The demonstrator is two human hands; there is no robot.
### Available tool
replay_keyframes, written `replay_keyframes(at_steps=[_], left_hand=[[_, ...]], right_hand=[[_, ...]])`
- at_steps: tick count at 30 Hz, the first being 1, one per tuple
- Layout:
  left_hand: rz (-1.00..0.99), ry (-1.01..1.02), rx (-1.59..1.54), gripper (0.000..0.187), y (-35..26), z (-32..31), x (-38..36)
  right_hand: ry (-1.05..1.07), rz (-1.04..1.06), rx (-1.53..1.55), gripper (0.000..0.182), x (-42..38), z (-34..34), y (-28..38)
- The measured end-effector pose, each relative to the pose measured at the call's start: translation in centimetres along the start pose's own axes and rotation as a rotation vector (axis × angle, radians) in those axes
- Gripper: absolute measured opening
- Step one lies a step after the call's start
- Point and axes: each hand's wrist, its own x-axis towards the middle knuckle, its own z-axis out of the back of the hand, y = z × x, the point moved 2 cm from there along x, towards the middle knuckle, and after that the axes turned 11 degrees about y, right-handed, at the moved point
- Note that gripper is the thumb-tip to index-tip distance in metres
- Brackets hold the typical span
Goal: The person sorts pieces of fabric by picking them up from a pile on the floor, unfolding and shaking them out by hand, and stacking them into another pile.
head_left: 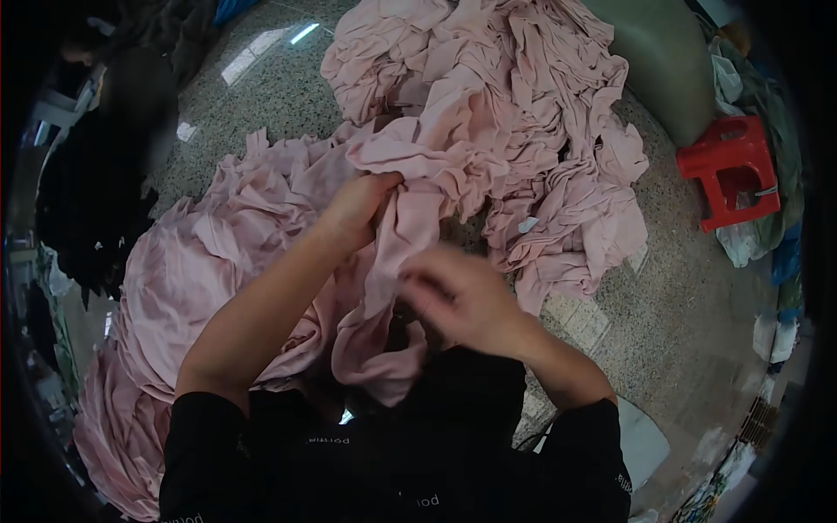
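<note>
My left hand (364,209) is closed on a bunched pink cloth (414,218), its fingers wrapped into the folds. From that grip a long strip of the cloth hangs down toward my lap and curls round at its lower end. Just right of the strip is my right hand (462,301), blurred by motion. Its fingers look bent, but whether they touch or hold the cloth cannot be made out. A large heap of pink fabric (558,78) lies beyond my hands, and another pink pile (209,279) sits to the left under my left forearm.
A red plastic stool (732,174) stands on the speckled floor (663,288) at the right, with plastic bags beside it. Dark cloth (96,192) is heaped at the left. A large olive-coloured form (663,61) rises at the upper right.
</note>
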Motion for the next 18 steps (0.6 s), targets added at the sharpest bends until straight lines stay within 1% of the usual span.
replay_keyframes(at_steps=[1, 2, 4, 5, 7, 8, 10, 11, 13, 14, 15, 16, 18], left_hand=[[-0.008, -0.01, 0.005, 0.024, -0.4, 0.5, -1.0], [-0.034, 0.0, 0.011, 0.025, -0.8, 1.1, -1.9], [-0.055, 0.048, 0.011, 0.025, -1.2, 0.2, -3.4], [-0.053, 0.048, 0.018, 0.025, -1.0, 0.2, -3.7], [-0.11, -0.076, 0.058, 0.025, -0.8, 0.7, -4.3], [-0.11, -0.079, 0.062, 0.025, -0.9, 0.6, -4.6], [-0.191, -0.131, 0.047, 0.023, -1.5, 0.2, -5.1], [-0.198, -0.134, 0.047, 0.023, -1.4, 1.0, -5.2], [-0.261, -0.147, 0.316, 0.02, -1.1, 3.0, -5.3], [-0.268, -0.149, 0.31, 0.02, -1.1, 3.1, -5.5], [-0.31, -0.116, 0.455, 0.018, -1.2, 2.9, -5.6], [-0.35, -0.079, 0.598, 0.016, -1.2, 2.5, -5.7], [-0.393, -0.094, 0.591, 0.016, -0.9, 1.0, -5.8]], right_hand=[[-0.321, -0.073, -0.144, 0.037, 0.1, 1.3, -1.2], [-0.483, -0.037, -0.398, 0.037, 0.9, 2.5, -1.7], [-0.651, 0.002, -0.652, 0.037, 2.0, 3.3, -3.4], [-0.559, 0.037, -0.476, 0.035, 2.6, 2.8, -4.8], [-0.381, 0.02, -0.1, 0.028, 2.5, 2.2, -6.1], [-0.382, 0.023, -0.097, 0.028, 2.3, 2.6, -6.3], [-0.414, -0.064, 0.135, 0.027, 1.8, 3.7, -7.0], [-0.491, -0.068, 0.358, 0.02, 1.3, 4.5, -5.5], [-0.669, -0.002, 0.745, 0.017, -0.3, 6.4, -6.8], [-0.73, 0.04, 0.793, 0.016, -0.6, 6.9, -6.1], [-0.793, 0.081, 0.837, 0.016, -1.0, 7.4, -5.3], [-0.789, 0.079, 0.794, 0.015, -1.7, 7.6, -5.6], [-0.801, 0.035, 0.764, 0.015, -2.5, 7.3, -5.7]])
